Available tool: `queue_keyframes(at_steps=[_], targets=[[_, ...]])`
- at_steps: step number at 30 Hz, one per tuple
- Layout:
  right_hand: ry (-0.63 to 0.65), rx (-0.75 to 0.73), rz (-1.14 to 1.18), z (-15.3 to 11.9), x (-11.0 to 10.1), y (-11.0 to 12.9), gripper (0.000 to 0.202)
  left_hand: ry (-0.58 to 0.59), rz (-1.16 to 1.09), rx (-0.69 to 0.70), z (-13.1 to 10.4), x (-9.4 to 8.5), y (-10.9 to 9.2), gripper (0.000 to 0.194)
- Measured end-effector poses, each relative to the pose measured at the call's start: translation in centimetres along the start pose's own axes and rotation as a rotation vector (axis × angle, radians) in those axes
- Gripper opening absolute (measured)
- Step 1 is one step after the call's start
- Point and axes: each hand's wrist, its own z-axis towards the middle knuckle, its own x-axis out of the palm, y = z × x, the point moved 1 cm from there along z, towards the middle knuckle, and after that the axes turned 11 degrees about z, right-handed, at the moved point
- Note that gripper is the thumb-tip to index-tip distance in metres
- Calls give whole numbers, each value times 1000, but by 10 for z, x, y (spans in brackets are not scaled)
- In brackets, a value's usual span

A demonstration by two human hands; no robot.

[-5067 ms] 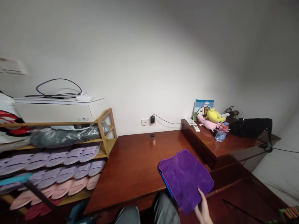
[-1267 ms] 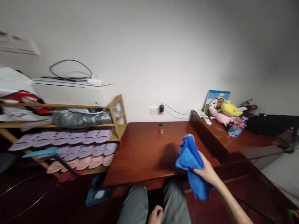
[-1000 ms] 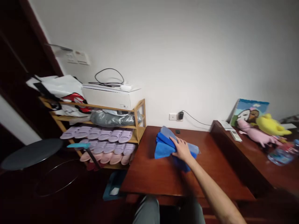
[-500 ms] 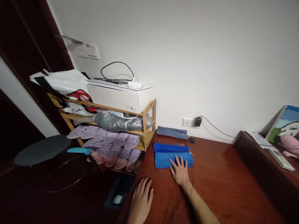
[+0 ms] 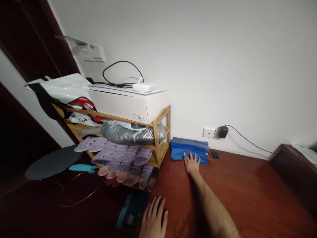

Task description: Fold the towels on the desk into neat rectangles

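My right hand (image 5: 192,163) lies with spread fingers on the front of a folded blue cloth (image 5: 176,153) near the back left of the reddish-brown table (image 5: 237,185). Directly behind and against that cloth are a darker blue fold and a grey-blue cloth (image 5: 190,141) by the wall. Whether the two blue parts are one cloth or two, I cannot tell. My left hand (image 5: 154,218) rests flat on the table's left edge, fingers stretched out, holding nothing.
Left of the table stands a wooden rack (image 5: 156,138) with a white box (image 5: 119,102), a printed bag (image 5: 66,89) and rows of slippers (image 5: 128,153). A round dark stool (image 5: 52,163) is further left. A black plug (image 5: 223,132) with a cable sits in the wall.
My right hand has moved away from me, and the blue cloths have slid back up against the grey-blue cloth. My left hand has stayed on the table edge. The view has shifted slightly.
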Motion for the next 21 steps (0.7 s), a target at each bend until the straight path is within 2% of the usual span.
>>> queue_keyframes(at_steps=[3, 6, 9, 12, 16, 18, 21], targets=[[-147, -77, 23, -8, 0, 0, 51, 37, -21, -27, 2, -6, -3, 49], [-252, -255, 45, -37, -2, 4, 46, 53, -46, -43, 3, -13, -7, 50], [-218, -371, 35, -89, -2, 9, 39, 35, -73, -47, 6, -16, -9, 49], [-178, -409, 23, -161, 5, 13, 35, 27, -85, -55, 12, -22, -12, 44], [-56, -392, 145, -252, 13, 17, 29, 46, -123, -27, 19, -43, -15, 34], [-7, -339, 292, -283, 8, 17, 26, 53, -224, 11, 18, -55, -21, 32], [0, -258, 540, -307, -7, 16, 24, 112, -494, -23, 2, -66, -42, 34]])
